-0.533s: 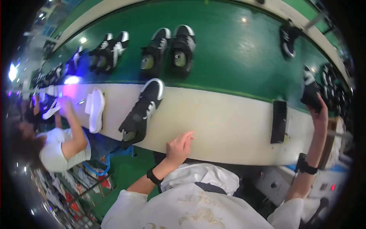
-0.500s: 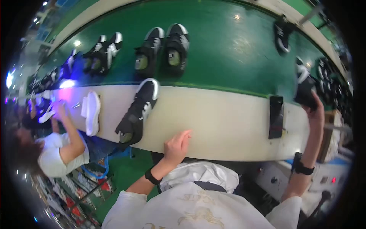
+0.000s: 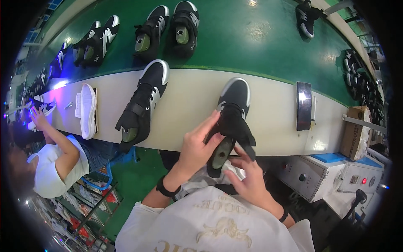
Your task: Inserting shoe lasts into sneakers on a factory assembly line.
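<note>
A black shoe upper (image 3: 236,94) with a silver-white toe edge is tilted in front of me, its toe over the white bench and its heel toward my body. My left hand (image 3: 196,145) grips its left side, fingers along the lacing and thumb by the collar. On the other side, my right hand (image 3: 249,176) has its fingers curled at the loose strap near the heel; its thumb stands off from them. Inside the heel opening shows a green last (image 3: 222,153) with a round hole. A similar black shoe (image 3: 140,103) rests on the bench to the left.
More black shoes (image 3: 184,31) stand on the green surface beyond the bench (image 3: 189,96). White soles (image 3: 88,111) lie at left, near a co-worker (image 3: 56,168). A dark phone-like slab (image 3: 304,107), a cardboard box (image 3: 354,134) and a control unit (image 3: 310,176) are at right.
The shoe has come from the far right to in front of me with my right hand. My left hand has moved onto it. The view has shifted, too.
</note>
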The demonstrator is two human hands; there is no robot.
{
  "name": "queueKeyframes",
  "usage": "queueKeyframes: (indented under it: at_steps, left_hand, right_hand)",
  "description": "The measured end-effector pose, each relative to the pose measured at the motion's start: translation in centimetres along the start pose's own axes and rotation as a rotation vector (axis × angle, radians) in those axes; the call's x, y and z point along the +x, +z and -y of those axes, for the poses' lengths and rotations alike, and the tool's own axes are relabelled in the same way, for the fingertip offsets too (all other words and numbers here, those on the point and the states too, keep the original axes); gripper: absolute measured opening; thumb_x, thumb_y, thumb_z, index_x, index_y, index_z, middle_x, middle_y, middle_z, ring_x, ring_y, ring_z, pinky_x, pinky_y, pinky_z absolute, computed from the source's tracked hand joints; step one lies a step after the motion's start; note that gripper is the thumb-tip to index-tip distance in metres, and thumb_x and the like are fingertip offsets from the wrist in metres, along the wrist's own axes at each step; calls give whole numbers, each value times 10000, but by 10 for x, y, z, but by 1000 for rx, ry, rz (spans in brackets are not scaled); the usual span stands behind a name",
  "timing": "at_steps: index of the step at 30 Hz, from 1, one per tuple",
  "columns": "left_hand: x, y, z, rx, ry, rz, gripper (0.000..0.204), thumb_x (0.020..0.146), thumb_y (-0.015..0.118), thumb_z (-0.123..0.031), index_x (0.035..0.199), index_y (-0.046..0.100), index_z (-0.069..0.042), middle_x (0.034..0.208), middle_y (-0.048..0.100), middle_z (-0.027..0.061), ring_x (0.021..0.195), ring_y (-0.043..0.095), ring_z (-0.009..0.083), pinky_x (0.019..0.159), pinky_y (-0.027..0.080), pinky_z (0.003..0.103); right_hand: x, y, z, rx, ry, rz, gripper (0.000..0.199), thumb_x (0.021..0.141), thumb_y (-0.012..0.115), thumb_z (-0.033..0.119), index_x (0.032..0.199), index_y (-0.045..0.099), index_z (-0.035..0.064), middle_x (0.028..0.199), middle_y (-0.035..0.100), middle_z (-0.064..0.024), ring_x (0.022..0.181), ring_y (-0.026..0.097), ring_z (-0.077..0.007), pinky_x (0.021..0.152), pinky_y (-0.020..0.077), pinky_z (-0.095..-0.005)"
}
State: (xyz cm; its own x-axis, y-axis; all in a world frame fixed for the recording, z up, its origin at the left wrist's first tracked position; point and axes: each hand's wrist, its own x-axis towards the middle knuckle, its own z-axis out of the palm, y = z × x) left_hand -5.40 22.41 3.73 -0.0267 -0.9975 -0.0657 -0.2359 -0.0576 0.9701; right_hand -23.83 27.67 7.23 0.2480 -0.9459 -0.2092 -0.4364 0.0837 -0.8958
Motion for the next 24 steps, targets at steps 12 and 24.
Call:
queueKeyframes:
  at_steps: [12, 24]
  left_hand:
    - [28, -21, -2, -35, -149, -20, 255, 994, 517, -179, 968, 657, 32, 647, 606, 81, 559, 489, 103, 539, 414, 285]
    - [-10, -5, -7, 443, -90, 295, 775, 805, 691, -273, 1441, 325, -24, 1435, 441, 195, 1248, 507, 382, 954, 489, 472]
  right_hand:
    - [95, -23, -1, -26, -552, 131, 451, 810, 725, 103, 1208, 578, -48, 1235, 587, -207, 1209, 540, -402, 1058, 401, -513]
    - [87, 0, -1, -83, -486, -84, 202, 883, 684, 213, 877, 662, 13, 855, 667, -123, 851, 622, -292, 821, 472, -391]
